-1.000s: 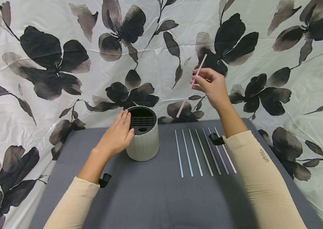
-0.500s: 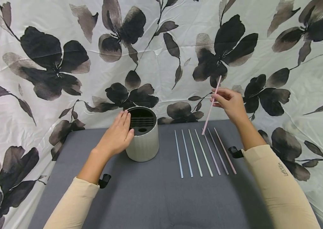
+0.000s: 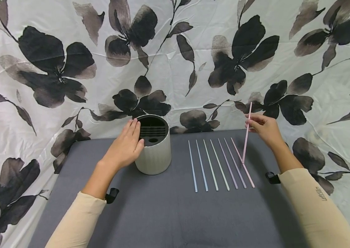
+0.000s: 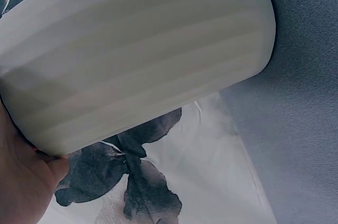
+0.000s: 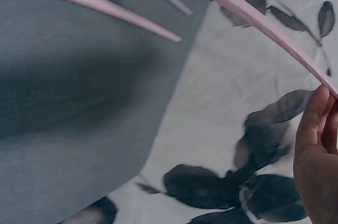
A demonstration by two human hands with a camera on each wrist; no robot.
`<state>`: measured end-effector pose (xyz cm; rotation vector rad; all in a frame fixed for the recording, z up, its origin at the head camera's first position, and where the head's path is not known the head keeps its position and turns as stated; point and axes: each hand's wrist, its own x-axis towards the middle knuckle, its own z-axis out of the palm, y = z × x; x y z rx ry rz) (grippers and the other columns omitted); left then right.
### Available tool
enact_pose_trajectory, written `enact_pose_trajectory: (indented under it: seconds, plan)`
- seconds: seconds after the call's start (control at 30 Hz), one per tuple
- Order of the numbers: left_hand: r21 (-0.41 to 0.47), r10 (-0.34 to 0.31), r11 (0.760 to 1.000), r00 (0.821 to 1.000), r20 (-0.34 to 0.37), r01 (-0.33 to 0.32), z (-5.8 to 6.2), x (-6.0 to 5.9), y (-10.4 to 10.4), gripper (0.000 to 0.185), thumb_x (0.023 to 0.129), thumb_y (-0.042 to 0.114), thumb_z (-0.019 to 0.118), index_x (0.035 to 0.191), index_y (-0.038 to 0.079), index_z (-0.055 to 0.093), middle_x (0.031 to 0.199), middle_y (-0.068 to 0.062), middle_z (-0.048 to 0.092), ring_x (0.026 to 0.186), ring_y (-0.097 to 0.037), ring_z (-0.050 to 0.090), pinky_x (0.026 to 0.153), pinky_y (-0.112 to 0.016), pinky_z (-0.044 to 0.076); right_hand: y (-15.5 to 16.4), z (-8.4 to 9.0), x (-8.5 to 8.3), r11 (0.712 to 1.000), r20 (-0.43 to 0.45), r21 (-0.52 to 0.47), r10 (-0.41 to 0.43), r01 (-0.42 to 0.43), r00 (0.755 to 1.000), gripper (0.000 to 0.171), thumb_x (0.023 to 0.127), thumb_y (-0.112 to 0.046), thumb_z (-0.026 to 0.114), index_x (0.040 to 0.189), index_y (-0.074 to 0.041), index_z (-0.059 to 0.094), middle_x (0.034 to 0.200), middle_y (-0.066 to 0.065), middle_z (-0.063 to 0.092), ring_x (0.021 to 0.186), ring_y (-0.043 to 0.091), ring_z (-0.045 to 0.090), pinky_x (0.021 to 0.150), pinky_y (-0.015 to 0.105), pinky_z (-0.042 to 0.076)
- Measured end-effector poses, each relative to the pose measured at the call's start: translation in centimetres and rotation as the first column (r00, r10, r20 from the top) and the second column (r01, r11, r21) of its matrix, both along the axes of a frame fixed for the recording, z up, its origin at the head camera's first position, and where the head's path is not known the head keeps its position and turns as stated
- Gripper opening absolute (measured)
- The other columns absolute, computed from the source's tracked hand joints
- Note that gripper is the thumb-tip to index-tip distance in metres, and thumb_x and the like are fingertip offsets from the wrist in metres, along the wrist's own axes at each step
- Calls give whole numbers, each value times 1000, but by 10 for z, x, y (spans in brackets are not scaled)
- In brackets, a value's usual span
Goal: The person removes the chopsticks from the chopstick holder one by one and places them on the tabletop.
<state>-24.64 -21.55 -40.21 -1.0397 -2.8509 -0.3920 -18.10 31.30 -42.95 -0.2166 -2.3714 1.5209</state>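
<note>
Right hand [image 3: 265, 129] pinches 1 pink straw [image 3: 246, 137]; left hand [image 3: 126, 146], fingers straight, steadies the holder [image 3: 154, 144]. The straw's tip probably could scatter the 7 laid straws [image 3: 218, 164].

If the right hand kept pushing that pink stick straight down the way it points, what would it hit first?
Probably the pink stick lying rightmost in the row, or the grey tabletop just beside it; the right hand holds its stick nearly upright, and depth is unclear.

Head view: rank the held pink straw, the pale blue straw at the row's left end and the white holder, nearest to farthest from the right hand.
1. Pink straw, pinched in the right hand.
2. Pale blue straw, row's left end.
3. White holder, far left, under the left hand.
</note>
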Motion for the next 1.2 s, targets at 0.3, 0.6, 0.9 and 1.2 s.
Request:
enact_pose_trajectory:
  seconds: [0.3,0.6,0.9,1.2]
  plan:
    - [-10,5,1000,1000,-6,-5,0,1,0,70,108,34,32,162,-8,16,172,-24,10,161,-39,4,130,-53,14,30,-37,12,999,137,38,16,-21,990,44,103,-22,64,134,9,60,90,-22,71,83,1,72,75,21,63]
    - [-5,2,1000,1000,-25,-2,-1,5,2,70,107,34,33,161,-9,18,171,-25,13,161,-39,6,130,-52,15,44,-77,19,999,212,20,45,-50,976,42,105,-13,60,136,15,56,84,-27,67,83,-2,70,72,17,61]
    - [-6,9,1000,999,-31,-9,-3,9,3,70,108,33,33,161,-9,18,171,-25,13,160,-40,6,130,-53,14,51,-96,22,998,204,25,44,-50,978,42,104,-11,61,134,18,56,91,-13,76,81,-1,71,69,17,60]
    - [-3,24,1000,999,-32,-24,-3,15,4,69,108,33,33,161,-8,18,171,-24,13,161,-39,5,131,-51,12,48,-109,20,999,249,23,28,-35,968,42,103,-10,63,132,20,56,94,-2,78,77,-2,68,66,19,60]
